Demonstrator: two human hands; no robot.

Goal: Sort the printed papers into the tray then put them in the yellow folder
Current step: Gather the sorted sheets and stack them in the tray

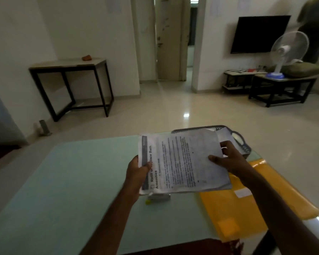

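I hold a stack of printed papers (184, 162) in the air above the table. My left hand (136, 173) grips its near left edge, thumb on top over the heading. My right hand (226, 159) pinches the right edge of the sheets. Behind the papers, at the table's far right, sits a dark tray (243, 144) with cut-out handles; a sheet seems to lie in it, mostly hidden. A yellow folder (265, 205) lies flat on the table to the right, under my right forearm.
The pale green table (72, 181) stretches to the left. A small object with a yellow tip (157, 198) lies on it just under the papers. A dark red cloth (191, 247) hangs at the near edge. Beyond are a floor, a side table and a fan.
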